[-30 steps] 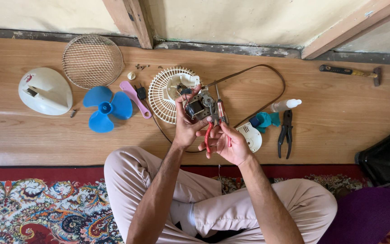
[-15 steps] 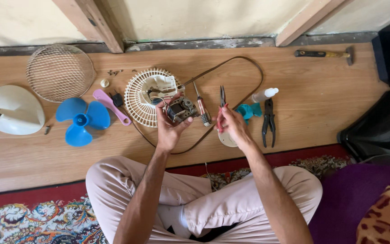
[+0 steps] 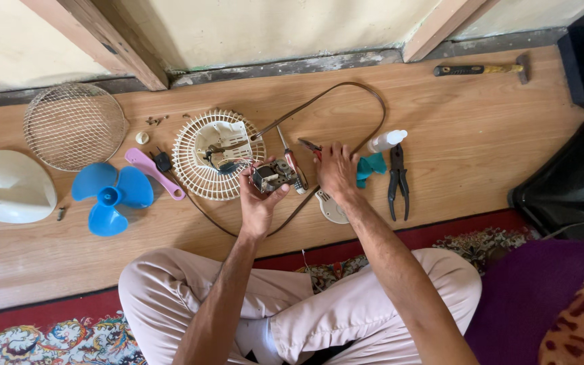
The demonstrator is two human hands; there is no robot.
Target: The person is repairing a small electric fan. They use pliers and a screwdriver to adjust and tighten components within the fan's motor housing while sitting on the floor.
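Now supported by the left hand [image 3: 259, 203] alone: small fan motor [image 3: 270, 177], gripped between curled fingers and thumb, raised just above the wooden floor [image 3: 495, 155].

Changed within the last second:
- Right hand [image 3: 337, 172] withdrawn from the motor; one second ago pressed against it with a red-handled tool [image 3: 309, 144].
- Red-handled tool now lying on the floor, its tip protruding from beneath the right fingertips. Right hand palm-down over it, fingers bent; cannot tell whether gripping or merely resting.
- Screwdriver [image 3: 292, 162] lying on the floor between the two hands, just beside the motor.

Effect on the work in hand: no tool applied to the motor at this moment; motor exposed and unobstructed to the view.

Appearance of the motor:
- Compact dark metal block with pale windings and brighter metal parts showing.
- Fine detail too small to resolve.

Surroundings, relative to the hands:
- White fan guard [image 3: 190, 169] immediately left of the left hand.
- Brown power cord [image 3: 373, 101] looping beyond the right hand.
- Black pliers [image 3: 397, 179] and teal cloth [image 3: 372, 167] just right of the right hand.
- Blue fan blade [image 3: 109, 197] well to the left.
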